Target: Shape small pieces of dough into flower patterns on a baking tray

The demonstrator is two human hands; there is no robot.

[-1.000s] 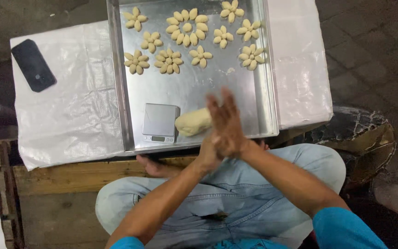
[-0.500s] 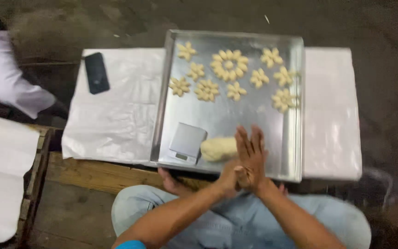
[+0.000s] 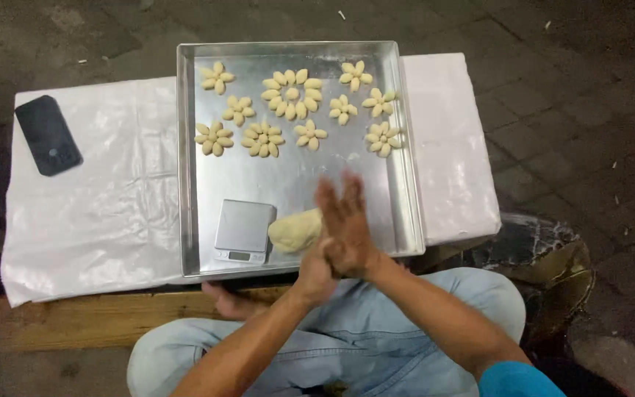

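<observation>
Both hands press flat together, palm to palm — the right hand (image 3: pixel 347 228) on top with fingers straight, the left hand (image 3: pixel 316 268) beneath it; whether anything lies between the palms cannot be told. Just left of them a pale, smooth dough lump (image 3: pixel 295 229) rests in the metal tray (image 3: pixel 185 147), touching a small silver scale (image 3: pixel 242 231). Beyond the fingertips lie flower-shaped dough pieces (image 3: pixel 288 92) — pale, petalled.
</observation>
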